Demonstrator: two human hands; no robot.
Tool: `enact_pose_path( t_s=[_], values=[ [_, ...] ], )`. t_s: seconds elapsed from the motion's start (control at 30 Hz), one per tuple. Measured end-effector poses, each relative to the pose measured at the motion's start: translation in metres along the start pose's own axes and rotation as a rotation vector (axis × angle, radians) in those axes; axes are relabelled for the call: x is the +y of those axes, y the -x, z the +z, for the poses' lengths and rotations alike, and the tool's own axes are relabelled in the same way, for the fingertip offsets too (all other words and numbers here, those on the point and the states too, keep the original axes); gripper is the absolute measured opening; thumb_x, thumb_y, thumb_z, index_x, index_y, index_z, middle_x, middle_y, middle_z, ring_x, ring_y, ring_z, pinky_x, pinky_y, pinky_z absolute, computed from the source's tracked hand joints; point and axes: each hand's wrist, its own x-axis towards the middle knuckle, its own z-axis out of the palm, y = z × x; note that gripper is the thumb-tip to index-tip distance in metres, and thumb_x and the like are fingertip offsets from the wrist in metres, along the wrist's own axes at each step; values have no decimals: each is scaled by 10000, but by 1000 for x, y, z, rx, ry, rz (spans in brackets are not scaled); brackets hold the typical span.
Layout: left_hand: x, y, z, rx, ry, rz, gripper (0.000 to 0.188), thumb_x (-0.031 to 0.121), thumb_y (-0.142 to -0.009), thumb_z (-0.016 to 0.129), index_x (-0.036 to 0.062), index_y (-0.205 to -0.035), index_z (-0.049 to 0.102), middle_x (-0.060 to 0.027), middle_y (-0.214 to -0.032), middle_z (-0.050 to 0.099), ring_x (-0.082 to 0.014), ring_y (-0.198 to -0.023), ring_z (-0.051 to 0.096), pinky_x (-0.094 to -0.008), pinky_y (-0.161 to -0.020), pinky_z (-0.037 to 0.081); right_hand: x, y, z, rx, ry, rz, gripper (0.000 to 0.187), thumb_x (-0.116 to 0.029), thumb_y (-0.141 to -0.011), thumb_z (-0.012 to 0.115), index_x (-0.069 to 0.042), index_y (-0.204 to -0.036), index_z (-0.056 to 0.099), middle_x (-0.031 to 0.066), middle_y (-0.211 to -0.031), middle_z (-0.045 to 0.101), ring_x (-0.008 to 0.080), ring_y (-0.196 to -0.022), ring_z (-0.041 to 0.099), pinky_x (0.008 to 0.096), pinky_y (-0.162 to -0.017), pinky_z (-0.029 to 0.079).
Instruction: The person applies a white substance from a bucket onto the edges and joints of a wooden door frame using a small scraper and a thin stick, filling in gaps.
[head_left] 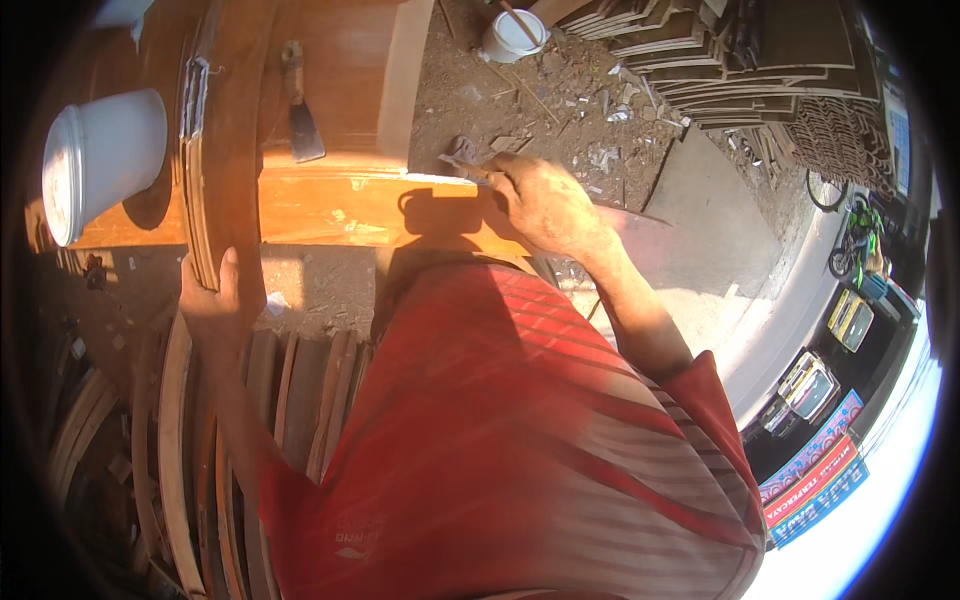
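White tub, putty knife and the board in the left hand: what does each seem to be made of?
White tub: probably smooth plastic, from its even colour and soft sheen.
Putty knife: the thin, flat, dark blade looks like dulled metal; the worn tan handle is likely wood.
Board in the left hand: apparently wood, brown, with long lines along its edge; solid or layered is unclear.

Glossy wood plank [325,208]; smooth plastic bucket [125,140]; metal scraper blade [306,136].
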Motion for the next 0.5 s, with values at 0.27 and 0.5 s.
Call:
enact_pose_path(
  t_s=[0.27, 0.5],
  values=[
    [-25, 3, 26, 71, -28, 210, 395, 208, -975, 652, -41, -1276, 597, -230, -1085, 712, -366, -1027, 709, -398, -865, 545, 35, 15, -11, -283, -563, -48, 169, -172, -883, 636, -41, -965, 704, 187, -948, 730, 382, -885, 708, 466, -748, 566],
    [-82, -18, 33, 131, -3, 351, 418, 213, -954, 685, -36, -1279, 601, -232, -1073, 709, -354, -991, 716, -397, -844, 558, 34, 47, -80, 56, -307, 45, 282, -181, -966, 611, -17, -1192, 645, 109, -941, 710, 273, -862, 694, 376, -756, 551]
  ],
)
